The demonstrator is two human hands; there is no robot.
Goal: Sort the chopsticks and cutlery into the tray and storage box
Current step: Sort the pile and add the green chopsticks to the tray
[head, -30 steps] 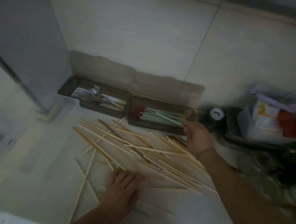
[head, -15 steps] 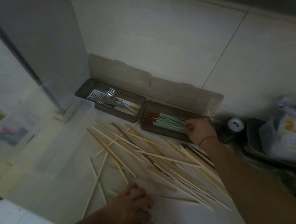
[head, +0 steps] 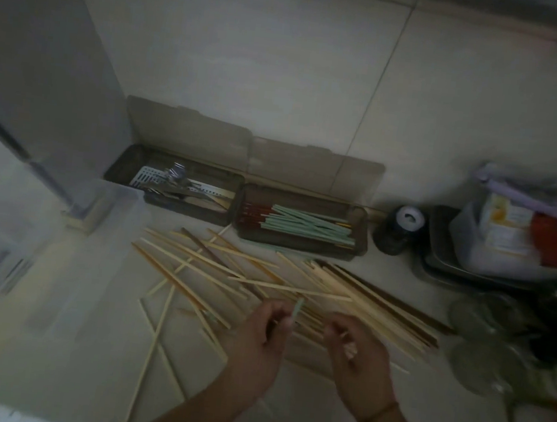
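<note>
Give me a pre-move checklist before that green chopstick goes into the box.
1. Green chopstick pinched in left hand: ok.
2. Right hand free to help: cannot tell, fingers curled, perhaps round something small.
3. Right box lid open: ok.
4. Green chopsticks in box lie roughly parallel, with room on top: ok.
5. Path over the loose wooden chopsticks unobstructed: ok.
6. Chopstick's far end visible: not ok, blurred.

I see pale wood chopsticks (head: 264,271) just past my hands, dull and smooth, with a few dark brown ones. Farther out, two boxes (head: 301,244) look like smoky see-through plastic. The left one holds shiny metal cutlery (head: 177,179). The right one holds matt green sticks (head: 306,225) with red ends. The counter (head: 84,345) looks smooth and pale.
</note>
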